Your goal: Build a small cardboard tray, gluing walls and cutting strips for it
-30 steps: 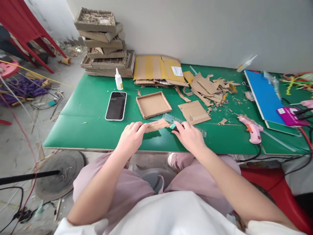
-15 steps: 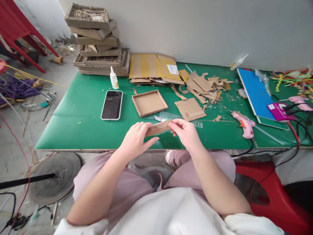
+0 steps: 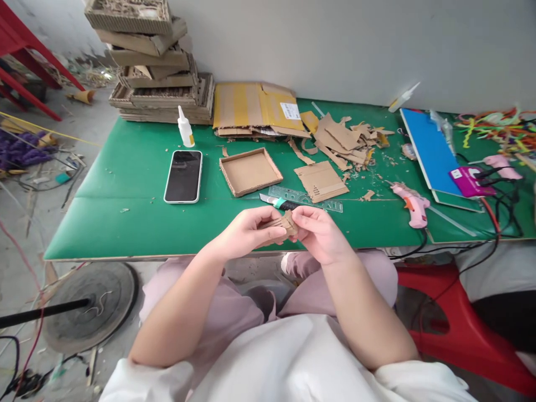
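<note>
Between my two hands is a small strip of corrugated cardboard (image 3: 288, 224), held above the table's front edge. My left hand (image 3: 251, 230) is closed round its left part, thumb along the near side. My right hand (image 3: 316, 230) pinches the strip's right end, where the paper looks torn or folded. Just beyond my fingers lie a utility knife (image 3: 288, 205) with a teal part and a clear ruler (image 3: 335, 206). A shallow cardboard tray (image 3: 251, 172) and a flat cardboard square (image 3: 320, 181) rest behind them.
On the left are a phone (image 3: 183, 176), a glue bottle (image 3: 186, 129) and stacked cardboard trays (image 3: 159, 106). Flattened cardboard (image 3: 255, 109) and scraps (image 3: 341, 137) lie at the back. A pink glue gun (image 3: 412, 205), cables and a blue board (image 3: 431, 151) are on the right.
My left hand has slid rightward along the cardboard strip and closed its thumb on it, nearer my right hand. The strip's right end now looks bent or torn. The view has shifted slightly.
</note>
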`<state>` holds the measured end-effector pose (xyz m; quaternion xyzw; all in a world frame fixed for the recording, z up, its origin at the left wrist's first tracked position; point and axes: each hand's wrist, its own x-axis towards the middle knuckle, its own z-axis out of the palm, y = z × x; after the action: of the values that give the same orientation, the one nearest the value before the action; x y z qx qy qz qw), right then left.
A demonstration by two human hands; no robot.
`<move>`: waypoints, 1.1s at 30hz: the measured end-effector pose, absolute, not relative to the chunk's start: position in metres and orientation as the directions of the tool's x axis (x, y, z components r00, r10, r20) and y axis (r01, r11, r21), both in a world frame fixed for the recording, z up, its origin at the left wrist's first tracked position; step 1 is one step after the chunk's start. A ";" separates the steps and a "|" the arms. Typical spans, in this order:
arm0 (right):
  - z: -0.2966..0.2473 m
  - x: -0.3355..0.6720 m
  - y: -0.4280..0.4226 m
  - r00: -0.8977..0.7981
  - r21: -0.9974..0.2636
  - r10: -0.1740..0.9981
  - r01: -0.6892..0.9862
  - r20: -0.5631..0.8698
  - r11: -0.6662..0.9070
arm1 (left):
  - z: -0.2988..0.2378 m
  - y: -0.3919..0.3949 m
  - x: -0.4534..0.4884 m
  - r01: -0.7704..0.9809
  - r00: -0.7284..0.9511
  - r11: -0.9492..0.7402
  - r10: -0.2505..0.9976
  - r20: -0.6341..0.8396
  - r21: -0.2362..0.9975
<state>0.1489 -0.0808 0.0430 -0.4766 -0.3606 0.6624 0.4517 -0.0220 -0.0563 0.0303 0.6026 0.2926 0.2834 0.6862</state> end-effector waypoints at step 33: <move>0.045 0.142 -0.097 -0.118 -0.642 0.811 0.550 0.573 0.534 | 0.019 -0.066 -0.020 -0.002 0.296 -0.405 0.873 0.388 0.914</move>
<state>0.1425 -0.0967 0.0447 -0.4631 -0.7350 0.1368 0.4761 -0.0202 -0.0657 0.0190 0.6745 0.3227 0.4977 0.4396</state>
